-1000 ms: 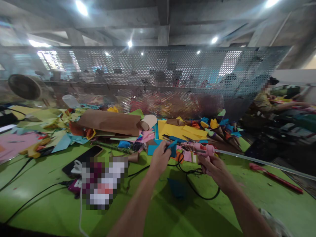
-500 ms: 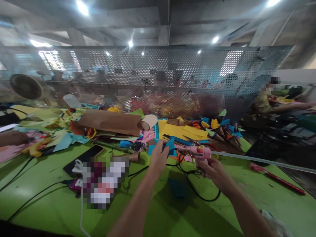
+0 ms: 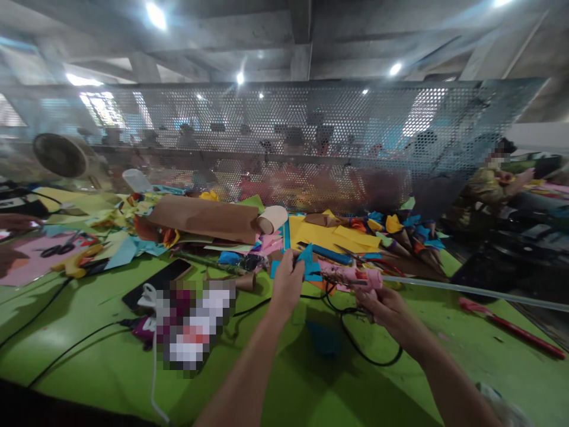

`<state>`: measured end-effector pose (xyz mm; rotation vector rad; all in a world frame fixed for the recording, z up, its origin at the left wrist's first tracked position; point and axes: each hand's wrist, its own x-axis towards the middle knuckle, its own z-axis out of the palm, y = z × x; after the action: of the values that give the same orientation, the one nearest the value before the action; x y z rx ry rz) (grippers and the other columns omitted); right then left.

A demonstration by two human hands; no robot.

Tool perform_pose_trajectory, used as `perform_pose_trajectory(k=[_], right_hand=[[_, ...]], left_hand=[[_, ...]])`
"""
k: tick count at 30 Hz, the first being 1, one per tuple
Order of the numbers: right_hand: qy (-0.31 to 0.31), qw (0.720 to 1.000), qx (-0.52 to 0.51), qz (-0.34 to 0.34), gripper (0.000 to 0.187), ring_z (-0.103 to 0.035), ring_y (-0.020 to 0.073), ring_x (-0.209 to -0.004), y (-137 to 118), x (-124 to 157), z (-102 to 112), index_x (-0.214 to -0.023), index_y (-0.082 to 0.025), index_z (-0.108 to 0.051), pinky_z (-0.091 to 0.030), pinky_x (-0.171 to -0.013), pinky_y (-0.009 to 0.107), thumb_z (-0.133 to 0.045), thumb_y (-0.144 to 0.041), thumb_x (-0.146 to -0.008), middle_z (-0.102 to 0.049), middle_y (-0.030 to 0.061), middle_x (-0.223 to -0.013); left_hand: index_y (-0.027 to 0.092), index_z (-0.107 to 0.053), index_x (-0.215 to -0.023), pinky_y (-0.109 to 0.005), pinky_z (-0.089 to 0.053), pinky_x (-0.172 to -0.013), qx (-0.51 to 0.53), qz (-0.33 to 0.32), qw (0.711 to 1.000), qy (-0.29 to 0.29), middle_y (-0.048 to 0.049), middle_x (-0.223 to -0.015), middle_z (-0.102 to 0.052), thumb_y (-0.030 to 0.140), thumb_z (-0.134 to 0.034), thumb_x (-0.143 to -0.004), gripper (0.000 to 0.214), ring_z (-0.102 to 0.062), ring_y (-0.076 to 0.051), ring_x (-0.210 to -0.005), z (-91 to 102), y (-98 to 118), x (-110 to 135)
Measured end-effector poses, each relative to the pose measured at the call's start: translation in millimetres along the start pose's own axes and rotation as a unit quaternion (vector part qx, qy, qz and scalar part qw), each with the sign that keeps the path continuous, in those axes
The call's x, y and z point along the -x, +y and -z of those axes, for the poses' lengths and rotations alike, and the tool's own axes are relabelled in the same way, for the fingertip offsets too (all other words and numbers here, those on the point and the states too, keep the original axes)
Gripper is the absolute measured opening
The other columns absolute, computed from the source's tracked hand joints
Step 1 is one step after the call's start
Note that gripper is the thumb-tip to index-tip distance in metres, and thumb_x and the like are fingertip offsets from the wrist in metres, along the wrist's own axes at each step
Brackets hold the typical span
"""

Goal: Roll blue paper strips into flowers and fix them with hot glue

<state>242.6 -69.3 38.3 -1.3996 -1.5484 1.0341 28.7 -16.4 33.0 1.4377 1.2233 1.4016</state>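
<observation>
My left hand (image 3: pixel 288 282) is closed on a folded piece of blue paper (image 3: pixel 306 261) above the middle of the table. In my right hand (image 3: pixel 383 308) is a pink hot glue gun (image 3: pixel 344 274), its handle gripped by the fingers. The gun's nozzle points left and lies at or very near the blue paper; whether they touch I cannot tell. A long clear glue stick (image 3: pixel 462 287) runs from the back of the gun to the right. Below the gun a black cord (image 3: pixel 376 357) loops over the table. A dark blue scrap (image 3: pixel 322 338) lies in shadow beneath.
On the green table (image 3: pixel 111 373) lie a phone (image 3: pixel 156 283), a purple plug block with cables (image 3: pixel 144 331), a yellow glue gun (image 3: pixel 77 261) and a red stick (image 3: pixel 515 331). Behind are a brown paper roll (image 3: pixel 207 217), yellow sheets (image 3: pixel 311 232) and paper flowers (image 3: pixel 393 223). A person (image 3: pixel 489 178) sits at right.
The whole view has shifted slightly, so things appear further right. Both hands keep their holds. At far left, a hand has moved back, showing black scissors on pink paper; the seated person's arm has drawn in.
</observation>
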Motion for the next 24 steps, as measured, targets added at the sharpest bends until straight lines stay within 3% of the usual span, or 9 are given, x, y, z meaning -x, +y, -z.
perform_pose_trajectory(k=[8,13,16,19,22,24], right_hand=[[-0.014,1.0,0.002,0.006,0.047,-0.038,0.0106,-0.048,-3,0,0,-0.071,-0.018,-0.059,-0.033,-0.044,0.024,-0.062,-0.065,-0.076,-0.043,-0.004,-0.055],[0.03,1.0,-0.009,-0.002,0.054,-0.038,0.0107,-0.048,-5,-2,3,-0.067,-0.018,-0.057,-0.03,-0.044,0.024,-0.061,-0.072,-0.073,-0.044,-0.0036,-0.054],[0.084,0.996,-0.039,0.003,0.056,-0.041,0.0117,-0.048,-8,2,12,-0.068,-0.018,-0.059,-0.031,-0.045,0.025,-0.06,-0.074,-0.072,-0.047,-0.0026,-0.053],[0.18,0.98,-0.08,0.008,0.05,-0.044,0.0124,-0.049,-6,13,25,-0.075,-0.02,-0.059,-0.033,-0.047,0.025,-0.061,-0.069,-0.075,-0.052,-0.0026,-0.053],[0.27,0.959,-0.083,-0.025,0.048,-0.047,0.0136,-0.047,5,28,40,-0.076,-0.021,-0.056,-0.035,-0.048,0.025,-0.061,-0.069,-0.075,-0.055,-0.0027,-0.05],[0.298,0.951,-0.06,-0.059,0.049,-0.052,0.0155,-0.048,15,37,48,-0.077,-0.021,-0.059,-0.038,-0.048,0.026,-0.059,-0.07,-0.074,-0.058,-0.0011,-0.052]], left_hand=[[0.021,-0.048,-0.081,-0.021,-0.032,-0.054,0.035,0.014,0.999,-0.001,0.0069,-0.063,-0.04,0.019,-0.047,-0.087,0.006,-0.04,-0.009,-0.055,0.2,0,1],[0.02,-0.05,-0.078,-0.02,-0.035,-0.052,0.055,0.017,0.998,0.016,0.0063,-0.062,-0.042,0.019,-0.049,-0.083,0.005,-0.042,-0.009,-0.055,0.7,0,-3],[0.02,-0.051,-0.079,-0.019,-0.036,-0.051,0.077,0.024,0.996,0.033,0.0067,-0.062,-0.043,0.022,-0.051,-0.08,0.002,-0.043,-0.008,-0.053,2.0,0,-6],[0.021,-0.052,-0.082,-0.018,-0.034,-0.045,0.089,0.037,0.994,0.046,0.0073,-0.059,-0.046,0.027,-0.052,-0.079,0.007,-0.044,-0.008,-0.048,2.7,-1,-9],[0.021,-0.051,-0.082,-0.019,-0.035,-0.043,0.119,0.04,0.992,0.025,0.0068,-0.054,-0.05,0.034,-0.055,-0.077,0.014,-0.047,-0.01,-0.045,2.3,-1,-10],[0.021,-0.05,-0.081,-0.02,-0.037,-0.045,0.146,0.048,0.988,0.013,0.0057,-0.056,-0.054,0.036,-0.056,-0.075,0.017,-0.052,-0.011,-0.047,2.2,-1,-10]])
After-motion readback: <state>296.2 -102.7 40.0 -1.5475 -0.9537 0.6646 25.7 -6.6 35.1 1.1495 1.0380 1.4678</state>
